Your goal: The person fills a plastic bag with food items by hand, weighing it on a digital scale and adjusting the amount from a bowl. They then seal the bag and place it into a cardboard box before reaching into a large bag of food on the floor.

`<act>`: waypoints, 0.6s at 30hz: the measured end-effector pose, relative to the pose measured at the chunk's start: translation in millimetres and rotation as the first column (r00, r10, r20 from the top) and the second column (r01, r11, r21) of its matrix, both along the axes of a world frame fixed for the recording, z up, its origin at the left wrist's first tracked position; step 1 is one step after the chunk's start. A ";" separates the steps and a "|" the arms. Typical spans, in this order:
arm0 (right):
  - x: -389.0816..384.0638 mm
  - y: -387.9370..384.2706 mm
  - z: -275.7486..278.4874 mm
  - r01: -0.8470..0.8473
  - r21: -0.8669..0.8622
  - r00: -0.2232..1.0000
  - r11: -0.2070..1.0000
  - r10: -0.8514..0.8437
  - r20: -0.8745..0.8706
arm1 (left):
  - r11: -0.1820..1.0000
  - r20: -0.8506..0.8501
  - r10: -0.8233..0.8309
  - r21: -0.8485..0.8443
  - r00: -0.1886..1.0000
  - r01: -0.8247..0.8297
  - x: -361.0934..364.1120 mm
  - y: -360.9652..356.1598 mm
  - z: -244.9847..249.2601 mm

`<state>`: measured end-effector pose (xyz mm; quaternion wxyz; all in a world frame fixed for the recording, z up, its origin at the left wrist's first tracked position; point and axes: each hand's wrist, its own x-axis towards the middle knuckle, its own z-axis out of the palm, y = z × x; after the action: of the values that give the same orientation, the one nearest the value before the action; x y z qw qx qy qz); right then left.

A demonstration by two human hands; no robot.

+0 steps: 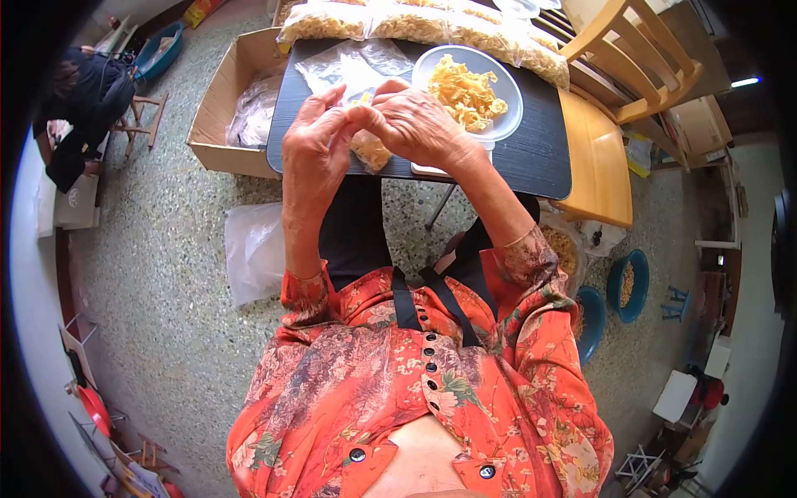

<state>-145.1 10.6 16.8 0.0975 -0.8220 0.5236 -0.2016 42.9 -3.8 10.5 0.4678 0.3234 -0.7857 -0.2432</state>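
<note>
My left hand (314, 141) and my right hand (419, 123) meet above the near part of a dark table (535, 162). Fingers of both are pinched together at the upper part of a clear plastic bag (371, 153), whose lower end hangs below them with yellowish dried pieces inside. Part of the bag is hidden behind the fingers. Just beyond my right hand, a white bowl (516, 106) holds a heap of yellow dried flakes (467, 93). Flat clear plastic bags (324, 66) lie on the table past my left hand.
Several filled bags (407, 23) line the table's far edge. A cardboard box (217, 124) stands left, a wooden chair (594, 158) right. Blue basins (628, 286) and a plastic sheet (253, 253) are on the floor. Another person (91, 91) sits at far left.
</note>
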 end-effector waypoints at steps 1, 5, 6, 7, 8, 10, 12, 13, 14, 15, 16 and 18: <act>0.9 -0.6 -0.8 0.005 -0.006 1.000 1.000 -0.005 -0.015 | 1.000 0.015 0.003 -0.008 1.000 -0.003 0.1 -1.2 -1.4; 1.7 10.2 2.8 0.022 -0.095 0.994 0.995 -0.011 0.108 | 1.000 0.023 0.004 -0.011 1.000 -0.003 -2.1 -1.1 -3.2; -2.8 11.5 4.9 0.023 -0.097 0.994 0.995 -0.012 0.106 | 1.000 0.023 0.004 -0.003 1.000 -0.004 -3.1 -0.9 -3.6; -8.8 12.7 5.9 0.084 -0.142 0.977 0.986 -0.053 0.207 | 1.000 0.023 0.004 0.006 1.000 -0.004 -3.6 -0.3 -3.6; -16.3 14.3 7.2 0.147 -0.178 0.948 0.973 -0.087 0.307 | 1.000 0.021 0.003 0.007 1.000 -0.003 -3.7 0.2 -3.0; -39.2 19.2 18.1 0.283 -0.284 0.929 0.916 -0.188 0.320 | 1.000 0.022 0.010 0.021 1.000 -0.010 -3.6 1.9 -1.1; -72.1 17.8 10.7 0.396 -0.333 0.900 0.856 -0.289 0.327 | 1.000 0.015 0.014 0.016 1.000 -0.014 -4.3 2.5 -1.6; -86.1 19.2 9.0 0.443 -0.312 0.892 0.841 -0.379 0.245 | 1.000 0.011 0.017 0.009 1.000 -0.017 -4.9 2.6 -1.3; -96.0 20.4 8.0 0.490 -0.295 0.872 0.820 -0.463 0.158 | 1.000 0.006 0.018 0.007 1.000 -0.018 -5.4 2.9 -1.1; -103.8 20.9 5.2 0.487 -0.298 0.873 0.821 -0.462 0.155 | 1.000 0.009 0.013 0.005 1.000 -0.013 -6.2 3.5 -0.7; -109.7 21.1 2.6 0.503 -0.291 0.861 0.814 -0.501 0.086 | 1.000 0.012 0.008 0.003 1.000 -0.008 -7.1 4.4 -0.4; -116.5 17.2 -7.5 0.519 -0.284 0.843 0.806 -0.537 0.019 | 1.000 0.011 0.008 0.006 1.000 -0.008 -8.1 6.5 1.9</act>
<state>-261.6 27.8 9.2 -0.0954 -0.6551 0.7005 -0.2665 34.8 2.7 12.4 0.4634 0.3294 -0.7863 -0.2420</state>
